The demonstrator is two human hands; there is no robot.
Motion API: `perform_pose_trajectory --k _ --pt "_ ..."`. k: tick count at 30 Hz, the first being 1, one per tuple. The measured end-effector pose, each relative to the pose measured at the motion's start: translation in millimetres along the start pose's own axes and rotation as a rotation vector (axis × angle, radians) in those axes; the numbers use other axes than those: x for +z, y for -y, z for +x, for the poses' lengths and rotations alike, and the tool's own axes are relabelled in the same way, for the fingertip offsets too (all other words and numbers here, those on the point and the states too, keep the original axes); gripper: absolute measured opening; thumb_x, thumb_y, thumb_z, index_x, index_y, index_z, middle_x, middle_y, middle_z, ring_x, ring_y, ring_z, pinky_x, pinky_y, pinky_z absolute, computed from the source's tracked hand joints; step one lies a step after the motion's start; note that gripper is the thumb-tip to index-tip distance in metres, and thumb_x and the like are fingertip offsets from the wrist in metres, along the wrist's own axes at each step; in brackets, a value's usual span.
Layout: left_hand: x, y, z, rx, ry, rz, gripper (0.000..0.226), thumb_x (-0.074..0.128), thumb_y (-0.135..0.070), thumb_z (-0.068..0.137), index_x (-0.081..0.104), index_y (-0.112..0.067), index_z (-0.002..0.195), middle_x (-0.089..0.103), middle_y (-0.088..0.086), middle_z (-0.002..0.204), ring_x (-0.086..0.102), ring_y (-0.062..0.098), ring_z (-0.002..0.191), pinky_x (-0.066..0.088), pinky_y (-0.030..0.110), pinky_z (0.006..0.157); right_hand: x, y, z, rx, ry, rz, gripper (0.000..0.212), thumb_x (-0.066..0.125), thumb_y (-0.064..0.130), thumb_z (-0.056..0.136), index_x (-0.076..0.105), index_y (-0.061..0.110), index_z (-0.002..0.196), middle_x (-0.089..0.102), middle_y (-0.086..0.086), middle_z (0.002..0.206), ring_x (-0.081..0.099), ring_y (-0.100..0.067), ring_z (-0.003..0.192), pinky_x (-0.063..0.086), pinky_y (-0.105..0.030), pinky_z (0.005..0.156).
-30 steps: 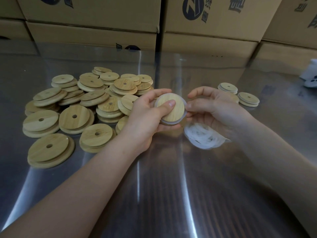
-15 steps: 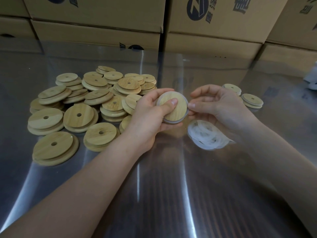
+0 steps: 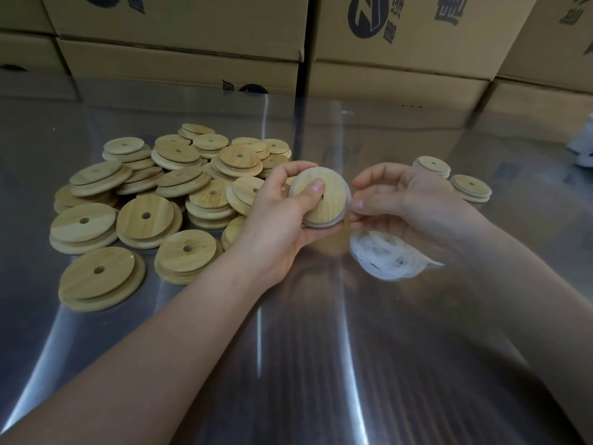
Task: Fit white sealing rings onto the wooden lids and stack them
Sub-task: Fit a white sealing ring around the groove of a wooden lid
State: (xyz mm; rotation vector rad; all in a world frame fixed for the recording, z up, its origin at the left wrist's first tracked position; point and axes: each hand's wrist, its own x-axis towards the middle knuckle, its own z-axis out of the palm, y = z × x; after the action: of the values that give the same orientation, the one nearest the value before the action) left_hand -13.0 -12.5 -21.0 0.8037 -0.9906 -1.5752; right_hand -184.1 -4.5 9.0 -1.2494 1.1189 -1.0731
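Wood lid [image 3: 335,191] is up off the table [image 3: 288,364], mid-frame, tilted, flat face toward the camera. It's in the left hand [image 3: 276,220]: thumb laid across the face right by the centre hole, fingers wrapped behind and under, so the grip is clamped on the lid. A white ring [image 3: 321,224] sits round the rim, showing as a pale band along the bottom and right edge. From the right comes the right hand [image 3: 417,203], with thumb & forefinger tips at the lid's right edge, pinching the ring there. That grip is closed on the ring, w/ the other fingers curled loosely above and below.

Down on the table, just under the right hand, is a heap of rings [image 3: 388,256], white, loose and overlapping.

Left side has a big pile of lids [image 3: 167,194], dozens of them. Most show a centre hole and a stepped edge, and many lean on or overlap each other. The nearest few lie flat at the front. The pile runs right up beside the left hand and is partly hidden behind it.

Beyond the right hand are two low stacks just beside each other, the far stack [image 3: 431,165] and the near stack [image 3: 471,187]. Their edges look pale, but I can't tell for sure if they're ringed.

The table is shiny metal w/ streaks of glare. Cardboard boxes [image 3: 179,27] w/ black print line the back, mirrored in the tabletop. A white object [image 3: 582,146] is cut off at the far right edge, and I can't tell what it is.
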Motion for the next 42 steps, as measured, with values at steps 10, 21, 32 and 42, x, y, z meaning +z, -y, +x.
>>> perform_pose_trajectory --k 10,21,32,42 --pt "0 2 1 0.130 -0.037 0.144 0.016 0.057 -0.006 0.096 0.059 -0.021 0.102 0.064 0.012 0.111 0.067 0.028 0.103 0.061 0.048 0.076 5 -2 0 -0.027 -0.032 -0.003 0.028 0.064 -0.015 0.080 0.054 0.009 0.091 0.066 -0.010 0.065 0.063 -0.021 0.056 0.056 -0.028 0.057" --pt "-3 2 4 0.130 -0.078 0.161 0.017 0.065 -0.009 0.092 0.062 -0.018 0.105 0.072 -0.001 0.086 0.071 0.015 0.086 0.062 0.044 0.075 6 -6 2 -0.058 -0.067 0.081 0.029 0.063 -0.016 0.080 0.053 0.008 0.092 0.064 -0.012 0.067 0.063 -0.020 0.059 0.058 -0.030 0.060" --pt "-5 0 4 0.130 -0.025 0.155 0.018 0.066 -0.004 0.089 0.058 -0.014 0.103 0.075 0.008 0.088 0.074 0.023 0.083 0.061 0.040 0.067 7 -9 3 -0.147 -0.109 0.076 0.030 0.066 -0.015 0.079 0.053 0.010 0.091 0.066 -0.008 0.063 0.064 -0.018 0.058 0.055 -0.029 0.059" --pt "-4 1 3 0.096 -0.056 0.149 0.020 0.064 -0.005 0.091 0.057 -0.013 0.108 0.072 0.014 0.100 0.072 0.030 0.093 0.061 0.048 0.075 4 -11 5 -0.145 -0.097 0.063 0.029 0.068 -0.012 0.077 0.054 0.010 0.090 0.069 -0.009 0.067 0.066 -0.019 0.059 0.055 -0.027 0.058"
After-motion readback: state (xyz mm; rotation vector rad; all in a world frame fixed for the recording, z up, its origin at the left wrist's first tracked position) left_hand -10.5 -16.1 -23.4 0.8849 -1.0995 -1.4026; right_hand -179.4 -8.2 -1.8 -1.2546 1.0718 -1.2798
